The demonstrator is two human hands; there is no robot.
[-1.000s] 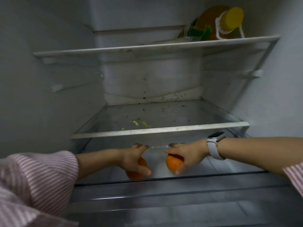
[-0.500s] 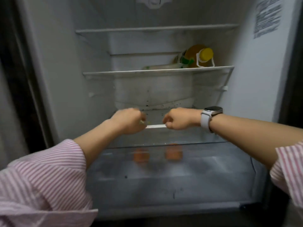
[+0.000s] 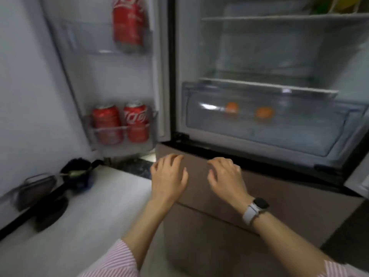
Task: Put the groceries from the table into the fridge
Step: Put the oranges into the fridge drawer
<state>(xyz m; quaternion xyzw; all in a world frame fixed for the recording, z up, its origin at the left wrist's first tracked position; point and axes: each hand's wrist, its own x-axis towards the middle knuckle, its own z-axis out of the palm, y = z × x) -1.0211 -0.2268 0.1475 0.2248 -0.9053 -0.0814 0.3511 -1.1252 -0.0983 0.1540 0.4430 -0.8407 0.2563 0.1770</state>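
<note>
the left hand [image 3: 169,179] and right hand [image 3: 226,177] hover empty, fingers loosely spread, before the fridge [image 3: 259,188]. beyond, two oranges [image 3: 264,112] lie in the clear drawer [image 3: 259,136]. that stowing step looks finished; next likely means turning to fetch more groceries.

wall [image 3: 30,76]: pale grey | floor [image 3: 89,206]: light | light: dim, blurred

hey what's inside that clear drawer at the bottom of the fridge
Two oranges sit side by side, apart, inside the clear drawer. Its frosted front blurs everything, so anything lying low or far back cannot be made out.
</note>
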